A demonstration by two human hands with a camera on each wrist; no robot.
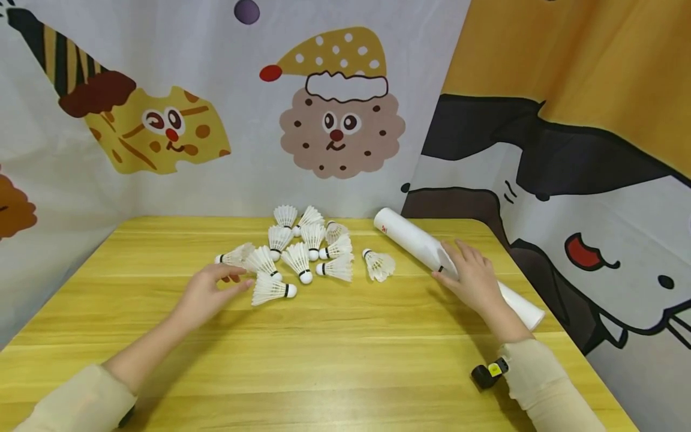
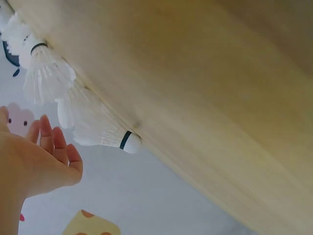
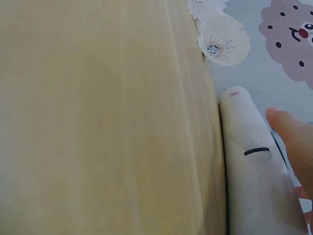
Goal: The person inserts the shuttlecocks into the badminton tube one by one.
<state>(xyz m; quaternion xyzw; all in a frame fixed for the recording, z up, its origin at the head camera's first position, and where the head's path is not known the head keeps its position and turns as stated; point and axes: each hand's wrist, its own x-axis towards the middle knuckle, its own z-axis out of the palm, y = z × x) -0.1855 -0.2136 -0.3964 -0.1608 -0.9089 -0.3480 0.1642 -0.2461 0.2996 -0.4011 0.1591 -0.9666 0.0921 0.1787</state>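
Note:
Several white feather shuttlecocks [image 1: 297,262] with black bands lie grouped on the table. Beside the group's left front is my left hand [image 1: 207,294], its thumb and fingers apart with nothing between them. Closest to it is a shuttlecock [image 1: 268,290] on its side; the left wrist view shows the bent fingers [image 2: 59,149] beside the feathers. A long white shuttlecock tube [image 1: 412,240] lies slantwise at the right. Over its middle is my right hand [image 1: 475,281], thumb spread from the fingers. In the right wrist view the thumb [image 3: 291,139] stands just off the tube's side.
A lone shuttlecock [image 1: 379,265] lies between the group and the tube. The wooden table [image 1: 324,360] meets a cartoon-print curtain [image 1: 232,192] at its back edge. A small black device [image 1: 488,373] with a yellow label sits at my right sleeve.

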